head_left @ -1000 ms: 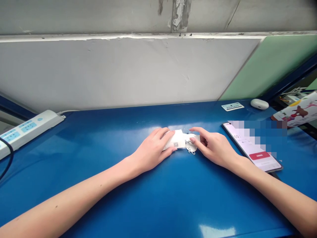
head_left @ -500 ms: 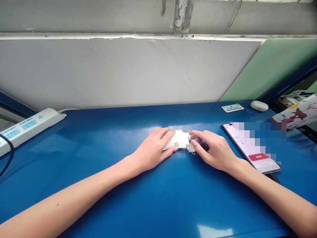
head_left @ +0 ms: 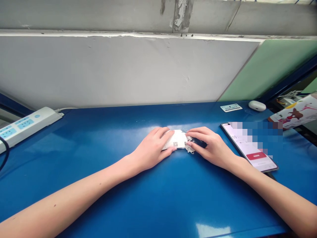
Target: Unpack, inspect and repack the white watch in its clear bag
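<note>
A flat white packet [head_left: 178,138] with a printed square code lies on the blue table, its left part hidden under my left hand [head_left: 155,145]. That hand grips it, with the thumb along the near edge and the fingers over the far side. At the packet's right end is a small pale piece with a bead chain [head_left: 190,148]. My right hand [head_left: 210,145] holds this end between thumb and fingertips, the fingers bent and partly covering it. Exactly what the small piece is cannot be made out.
A phone [head_left: 260,163] lies to the right, near my right forearm. Behind it are a white card [head_left: 231,107], a white earbud case [head_left: 257,105] and a printed box [head_left: 297,112]. A white power strip [head_left: 29,124] stands at the left. A wall [head_left: 123,72] borders the table's back.
My right thumb and fingers have shifted slightly left, closer onto the packet's right end. My left hand keeps its grip. The whole view has moved a little.
</note>
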### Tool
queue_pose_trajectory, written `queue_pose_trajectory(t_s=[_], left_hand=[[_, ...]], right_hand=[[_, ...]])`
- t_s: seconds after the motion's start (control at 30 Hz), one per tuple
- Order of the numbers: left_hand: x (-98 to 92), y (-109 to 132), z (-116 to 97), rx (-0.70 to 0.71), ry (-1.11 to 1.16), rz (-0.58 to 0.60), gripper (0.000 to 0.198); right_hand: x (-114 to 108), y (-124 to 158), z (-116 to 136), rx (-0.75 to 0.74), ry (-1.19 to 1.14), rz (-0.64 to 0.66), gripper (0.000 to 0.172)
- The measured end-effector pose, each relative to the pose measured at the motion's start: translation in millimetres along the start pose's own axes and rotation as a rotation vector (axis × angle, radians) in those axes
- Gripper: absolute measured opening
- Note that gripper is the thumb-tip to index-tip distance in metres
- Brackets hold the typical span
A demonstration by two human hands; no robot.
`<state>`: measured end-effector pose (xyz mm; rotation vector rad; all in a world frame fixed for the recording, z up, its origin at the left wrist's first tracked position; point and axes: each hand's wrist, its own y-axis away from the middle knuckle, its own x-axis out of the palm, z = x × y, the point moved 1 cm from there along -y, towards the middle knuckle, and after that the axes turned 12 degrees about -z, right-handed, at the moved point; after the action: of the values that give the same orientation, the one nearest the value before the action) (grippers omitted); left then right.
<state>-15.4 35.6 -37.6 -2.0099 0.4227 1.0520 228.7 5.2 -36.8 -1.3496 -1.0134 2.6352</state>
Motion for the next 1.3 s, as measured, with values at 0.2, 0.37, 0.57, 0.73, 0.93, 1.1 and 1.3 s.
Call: queue_pose_trajectory(t_s=[0.2, 0.37, 0.57, 0.73, 0.93, 1.1, 1.3], left_hand=[[0.7, 0.3, 0.3, 0.009, -0.011, -0.008, 0.044], [1.9, 0.6, 0.7, -0.003, -0.009, -0.001, 0.043], [2.5, -0.1, 0.7, -0.004, -0.016, 0.007, 0.044], [2.4, 1.1, 1.1, -0.015, 0.002, 0.006, 0.044], [1.0, 0.2, 0.6, -0.003, 0.007, 0.006, 0.045], [1.0, 0.1, 0.5, -0.009, 0.0, 0.013, 0.043], [0.2, 0.7, 0.6, 0.015, -0.015, -0.007, 0.039]], right_hand=[[0.9, -1.1, -3.2, -0.013, -0.029, 0.011, 0.022], [1.5, -2.6, -0.7, 0.02, -0.009, 0.004, 0.02], [6.9, -3.2, 2.2, 0.113, -0.02, -0.058, 0.015], [6.1, -3.3, 2.7, 0.147, 0.004, -0.093, 0.016], [-0.5, -2.8, 3.7, 0.174, 0.019, -0.093, 0.014], [0.7, -0.5, 7.8, 0.173, -0.065, -0.074, 0.022], [3.3, 6.4, 18.0, 0.253, -0.295, 0.042, 0.042]])
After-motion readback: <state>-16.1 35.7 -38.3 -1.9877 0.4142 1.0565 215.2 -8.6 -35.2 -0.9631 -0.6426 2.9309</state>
